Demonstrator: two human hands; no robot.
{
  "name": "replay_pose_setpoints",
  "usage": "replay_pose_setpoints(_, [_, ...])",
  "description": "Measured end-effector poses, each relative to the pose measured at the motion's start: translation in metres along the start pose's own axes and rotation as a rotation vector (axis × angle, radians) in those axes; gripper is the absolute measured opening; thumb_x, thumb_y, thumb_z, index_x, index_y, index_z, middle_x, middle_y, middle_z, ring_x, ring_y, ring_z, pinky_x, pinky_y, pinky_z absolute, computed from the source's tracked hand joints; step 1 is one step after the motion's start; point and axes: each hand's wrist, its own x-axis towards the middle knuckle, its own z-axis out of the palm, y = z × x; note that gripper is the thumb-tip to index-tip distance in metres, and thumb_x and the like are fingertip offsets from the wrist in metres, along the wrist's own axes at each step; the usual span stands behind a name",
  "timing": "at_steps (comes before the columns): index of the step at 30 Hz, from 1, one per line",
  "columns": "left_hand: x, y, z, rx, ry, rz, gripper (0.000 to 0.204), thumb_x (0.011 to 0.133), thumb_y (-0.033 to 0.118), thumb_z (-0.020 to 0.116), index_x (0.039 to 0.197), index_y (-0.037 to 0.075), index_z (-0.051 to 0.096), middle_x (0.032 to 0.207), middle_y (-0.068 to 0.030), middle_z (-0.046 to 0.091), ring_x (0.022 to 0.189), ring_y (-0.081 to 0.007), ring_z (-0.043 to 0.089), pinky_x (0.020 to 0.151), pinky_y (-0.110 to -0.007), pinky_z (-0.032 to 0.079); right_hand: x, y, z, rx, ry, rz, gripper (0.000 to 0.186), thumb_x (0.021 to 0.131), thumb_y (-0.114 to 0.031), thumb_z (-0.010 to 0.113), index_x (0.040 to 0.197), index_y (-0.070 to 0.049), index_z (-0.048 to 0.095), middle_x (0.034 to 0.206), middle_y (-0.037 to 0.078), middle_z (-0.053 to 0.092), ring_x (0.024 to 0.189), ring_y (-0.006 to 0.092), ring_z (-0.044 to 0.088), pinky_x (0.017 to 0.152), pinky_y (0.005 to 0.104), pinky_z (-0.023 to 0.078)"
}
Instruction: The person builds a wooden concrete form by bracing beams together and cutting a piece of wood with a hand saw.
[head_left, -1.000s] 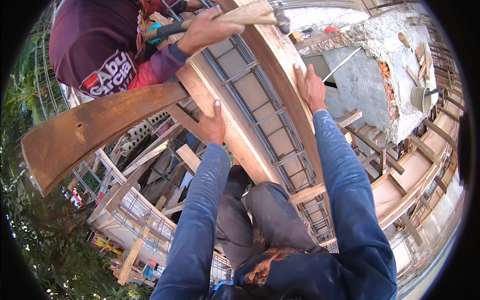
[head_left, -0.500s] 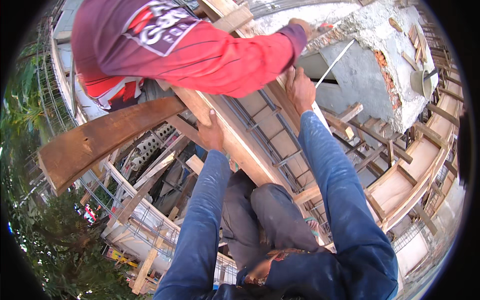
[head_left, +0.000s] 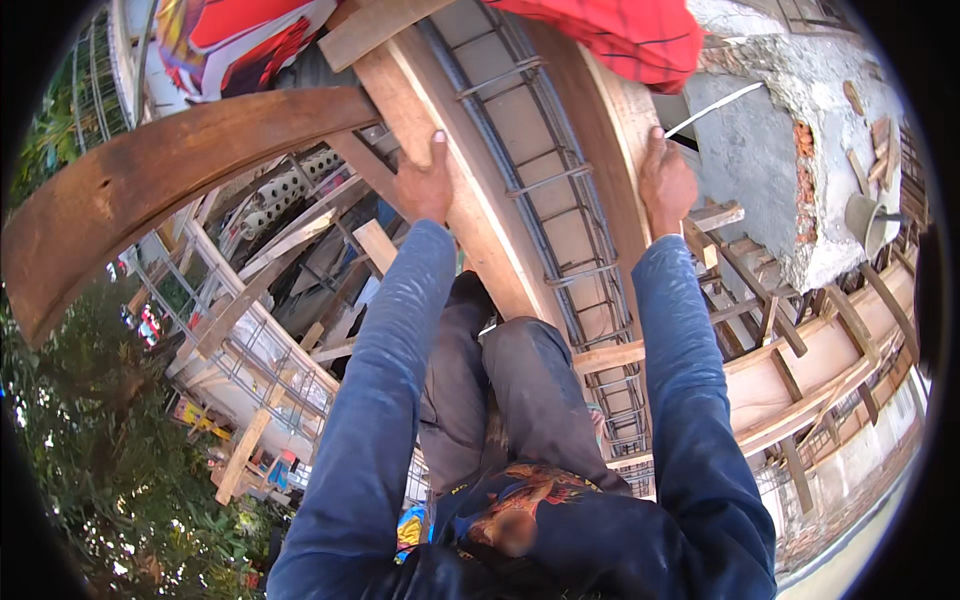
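My left hand [head_left: 425,180] wraps round the outer side of the left wooden board [head_left: 488,255], thumb over its top edge. On the opposite side, my right hand [head_left: 667,186] grips the right wooden board [head_left: 618,105], its thumb on the upper edge and its other fingers mostly hidden. Between these two boards runs a cage of steel reinforcing bars [head_left: 548,185] tied with crossbars. A short wooden crosspiece [head_left: 378,28] lies over the left board's far end. Beyond my right hand a co-worker's red sleeve [head_left: 625,40] reaches in at the top.
A curved brown plank [head_left: 190,150] juts out at the left, near my left hand. A rough concrete block [head_left: 745,130] with exposed brick stands at right, a bucket [head_left: 868,222] beside it. Timber formwork [head_left: 800,375] lies lower right; foliage [head_left: 110,440] fills the lower left.
The co-worker's arm and back, which stretched across the top, have mostly left the view. The view has shifted, showing more of the bar cage. Both my hands keep holding the boards.
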Motion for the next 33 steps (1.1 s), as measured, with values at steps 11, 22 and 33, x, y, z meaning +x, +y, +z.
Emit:
replay_pose_setpoints(11, [0.006, -0.008, 0.009, -0.04, 0.001, 0.072, 0.076, 0.091, 0.058, 0.064, 0.107, -0.016, 0.063, 0.1, -0.0334, 0.068, 0.095, -0.0431, 0.066, 0.086, -0.049, 0.049, 0.003, 0.003, -0.003, 0.068, 0.088, -0.086, 0.051, 0.102, -0.053, 0.042, 0.109, -0.007, 0.06, 0.107, 0.019, 0.067, 0.1, 0.0376, 0.065, 0.084, 0.0489, 0.052])
replay_pose_setpoints(22, [0.007, -0.006, 0.004, 0.239, 0.163, 0.002, 0.092, 0.088, 0.073, 0.057, 0.081, -0.019, 0.066, 0.075, -0.0347, 0.066, 0.071, -0.0443, 0.066, 0.069, -0.055, 0.049, -0.007, 0.005, -0.002, 0.221, 0.472, -0.083, 0.067, 0.097, -0.043, 0.054, 0.144, 0.0, 0.036, 0.15, 0.023, 0.038, 0.143, 0.0407, 0.03, 0.117, 0.0553, 0.023])
replay_pose_setpoints(33, [0.006, -0.003, 0.007, 0.015, 0.051, 0.034, 0.072, 0.09, 0.056, 0.066, 0.114, -0.012, 0.064, 0.105, -0.0324, 0.069, 0.103, -0.0441, 0.067, 0.091, -0.047, 0.05, -0.003, 0.009, 0.01, 0.16, 0.338, -0.051, 0.07, 0.099, -0.051, 0.045, 0.148, -0.002, 0.035, 0.149, 0.019, 0.042, 0.142, 0.0347, 0.035, 0.116, 0.0562, 0.024])
